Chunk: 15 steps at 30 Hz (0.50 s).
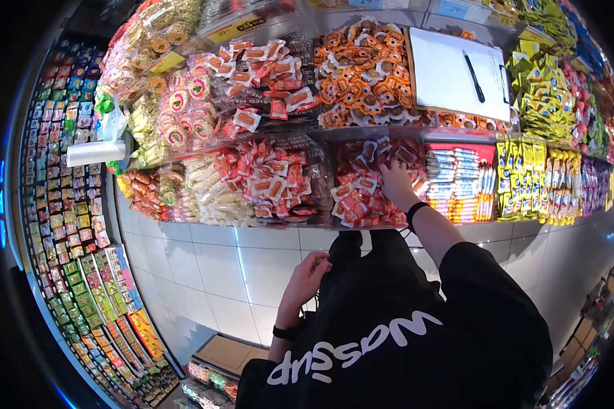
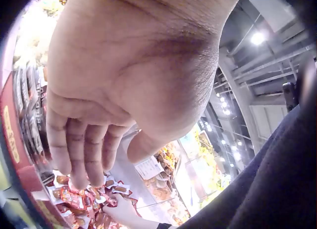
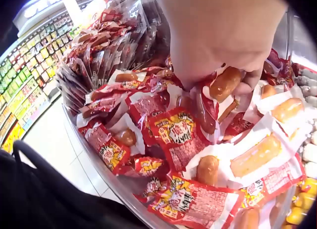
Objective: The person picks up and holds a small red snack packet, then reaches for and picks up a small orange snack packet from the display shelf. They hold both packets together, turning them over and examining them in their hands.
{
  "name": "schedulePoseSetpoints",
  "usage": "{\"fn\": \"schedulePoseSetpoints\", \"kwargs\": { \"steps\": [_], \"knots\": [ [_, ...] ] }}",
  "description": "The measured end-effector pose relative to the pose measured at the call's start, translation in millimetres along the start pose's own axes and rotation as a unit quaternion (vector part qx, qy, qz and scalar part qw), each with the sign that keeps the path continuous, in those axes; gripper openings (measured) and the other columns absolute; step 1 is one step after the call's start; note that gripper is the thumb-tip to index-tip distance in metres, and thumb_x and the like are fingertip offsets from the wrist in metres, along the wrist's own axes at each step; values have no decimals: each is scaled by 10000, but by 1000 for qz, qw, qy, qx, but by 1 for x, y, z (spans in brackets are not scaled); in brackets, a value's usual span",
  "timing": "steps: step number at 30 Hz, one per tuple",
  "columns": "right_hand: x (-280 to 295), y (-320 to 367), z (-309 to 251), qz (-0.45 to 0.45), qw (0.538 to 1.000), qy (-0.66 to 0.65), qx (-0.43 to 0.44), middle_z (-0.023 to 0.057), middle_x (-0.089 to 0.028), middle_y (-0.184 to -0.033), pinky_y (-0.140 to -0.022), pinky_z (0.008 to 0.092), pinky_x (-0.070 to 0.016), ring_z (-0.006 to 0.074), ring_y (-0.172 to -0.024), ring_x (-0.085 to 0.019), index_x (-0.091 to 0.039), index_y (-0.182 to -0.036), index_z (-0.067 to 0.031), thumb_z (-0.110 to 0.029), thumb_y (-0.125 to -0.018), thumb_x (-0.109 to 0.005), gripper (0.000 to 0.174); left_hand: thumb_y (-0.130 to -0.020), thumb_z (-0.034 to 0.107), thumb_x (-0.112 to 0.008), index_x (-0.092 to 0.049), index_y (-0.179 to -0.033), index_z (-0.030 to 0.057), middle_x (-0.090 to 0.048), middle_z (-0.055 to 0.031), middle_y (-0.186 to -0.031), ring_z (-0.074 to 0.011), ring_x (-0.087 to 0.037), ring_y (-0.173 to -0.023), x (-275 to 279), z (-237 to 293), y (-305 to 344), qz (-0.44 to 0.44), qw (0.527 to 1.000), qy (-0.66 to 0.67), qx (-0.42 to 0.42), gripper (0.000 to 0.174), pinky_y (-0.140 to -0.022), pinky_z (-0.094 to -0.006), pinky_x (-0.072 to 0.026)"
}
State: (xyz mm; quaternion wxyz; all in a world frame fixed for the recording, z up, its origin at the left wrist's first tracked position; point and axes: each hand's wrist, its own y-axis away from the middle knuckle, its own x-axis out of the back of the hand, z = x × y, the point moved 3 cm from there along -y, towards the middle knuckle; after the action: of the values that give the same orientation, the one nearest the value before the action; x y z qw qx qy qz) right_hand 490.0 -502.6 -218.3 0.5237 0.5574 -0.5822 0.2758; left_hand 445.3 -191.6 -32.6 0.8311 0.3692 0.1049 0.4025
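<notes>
My right hand (image 1: 397, 183) reaches down into a bin of small red sausage packets (image 1: 361, 202) on the lower shelf. The right wrist view has its fingers curled at a packet with a brown sausage (image 3: 225, 84), its clear side facing the camera. More packets (image 3: 181, 132) lie heaped around and below the hand, some showing red printed fronts. My left hand (image 1: 305, 279) hangs in front of my body, away from the shelf and holding nothing. Its palm and loosely bent fingers (image 2: 94, 144) fill much of the left wrist view.
A clipboard with white paper (image 1: 450, 71) and a black pen (image 1: 473, 76) lies over the orange packets (image 1: 361, 75). Right of the bin stand blue-and-white sticks (image 1: 457, 170) and yellow packets (image 1: 520, 174). A plastic bag roll (image 1: 97, 153) sticks out at left. Bin walls (image 3: 116, 187) edge the packets.
</notes>
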Motion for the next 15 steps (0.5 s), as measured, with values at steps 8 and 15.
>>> {"fn": "schedulePoseSetpoints", "kwargs": {
  "steps": [8,15],
  "knots": [
    [-6,0,8,61,987,-145,-29,208,-499,-1205,-851,476,-507,396,-1056,-564,-607,-1144,-153,-114,-737,-678,416,-995,146,-485,-540,-1188,-21,-652,-89,-973,-159,-615,-947,36,8,-15,-25,998,-40,-40,261,-876,-294,-482],
    [-4,0,27,246,916,-307,-79,152,-644,-1037,-693,377,-523,283,-823,-657,-674,-983,-130,-123,-762,-708,223,-996,139,-480,-529,-1196,-23,-651,-96,-991,-169,-616,-951,98,25,-31,-82,987,-117,-73,263,-883,-304,-481]
  ]
}}
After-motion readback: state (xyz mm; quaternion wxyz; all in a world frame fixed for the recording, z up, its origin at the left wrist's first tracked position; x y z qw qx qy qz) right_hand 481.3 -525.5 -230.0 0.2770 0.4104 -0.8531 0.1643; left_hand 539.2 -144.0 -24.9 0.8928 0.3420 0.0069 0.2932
